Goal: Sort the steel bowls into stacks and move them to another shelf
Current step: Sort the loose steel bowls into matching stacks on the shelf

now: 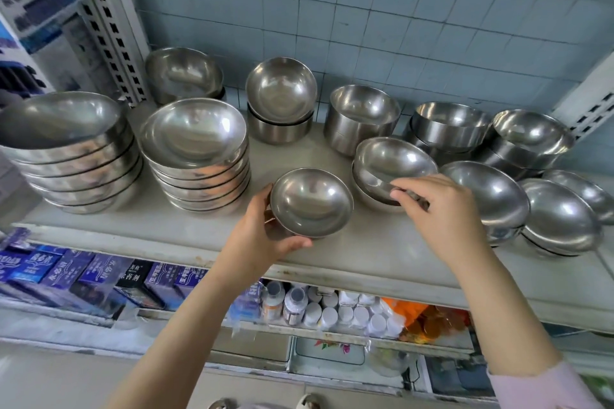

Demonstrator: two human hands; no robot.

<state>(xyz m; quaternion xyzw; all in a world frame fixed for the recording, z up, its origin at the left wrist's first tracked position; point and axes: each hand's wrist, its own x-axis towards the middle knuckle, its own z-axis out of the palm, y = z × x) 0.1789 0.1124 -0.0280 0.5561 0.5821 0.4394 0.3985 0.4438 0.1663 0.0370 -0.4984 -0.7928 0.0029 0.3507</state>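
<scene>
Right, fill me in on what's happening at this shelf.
A person is sorting steel bowls on the top shelf. The left hand cups a single small bowl near the shelf's front edge. The right hand pinches the rim of a short stack just beside it. Two tall stacks already stand at the left.

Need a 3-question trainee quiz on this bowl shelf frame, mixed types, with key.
1. True or false: the left hand holds a single small bowl.
2. The right hand grips the rim of: A) the short stack of bowls mid-shelf B) a blue box C) a white bottle.
3. Fill in: the two tall stacks of wide bowls stand at the ___ end of the shelf.

Key: 1 true; 2 A; 3 left.
</scene>
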